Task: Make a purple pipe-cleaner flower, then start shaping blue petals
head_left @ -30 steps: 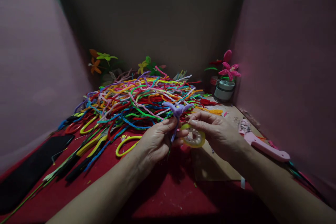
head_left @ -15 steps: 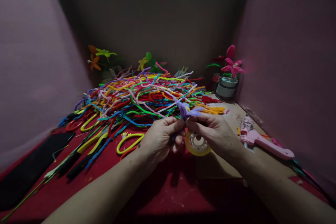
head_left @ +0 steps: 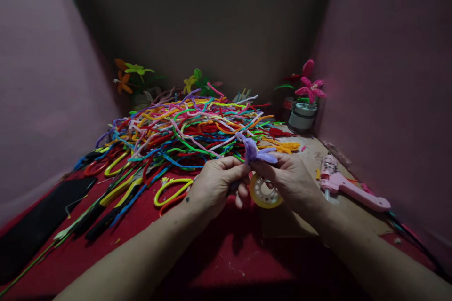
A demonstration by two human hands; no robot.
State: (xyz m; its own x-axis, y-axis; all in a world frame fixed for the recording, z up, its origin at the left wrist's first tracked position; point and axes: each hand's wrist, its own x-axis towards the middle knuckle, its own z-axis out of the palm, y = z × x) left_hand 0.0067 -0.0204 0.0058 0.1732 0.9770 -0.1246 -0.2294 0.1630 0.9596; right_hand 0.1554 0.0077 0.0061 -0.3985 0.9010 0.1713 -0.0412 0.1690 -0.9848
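Between my two hands is a purple pipe-cleaner flower (head_left: pixel 251 149), its fuzzy petals pointing up and to the right. My left hand (head_left: pixel 219 179) pinches it low down, near the base; whatever the curled fingers cover there is hidden. From the other side my right hand (head_left: pixel 287 174) closes its thumb and fingers on the flower's base, just under the right petal. Below the right hand a roll of yellowish tape (head_left: pixel 265 193) shows, partly covered by the fingers; I cannot tell whether they touch it.
A big heap of coloured pipe cleaners (head_left: pixel 190 127) lies behind my hands. Left are pliers (head_left: pixel 122 197), yellow-handled scissors (head_left: pixel 171 192) and a black flat object (head_left: pixel 45 221). At right a pink glue gun (head_left: pixel 349 188) rests on cardboard (head_left: pixel 289 223), near a potted pink flower (head_left: pixel 310 88).
The purple flower has turned a little in my fingers, its petals now tipped further right. Both hands keep their grip, and the whole view has shifted slightly.
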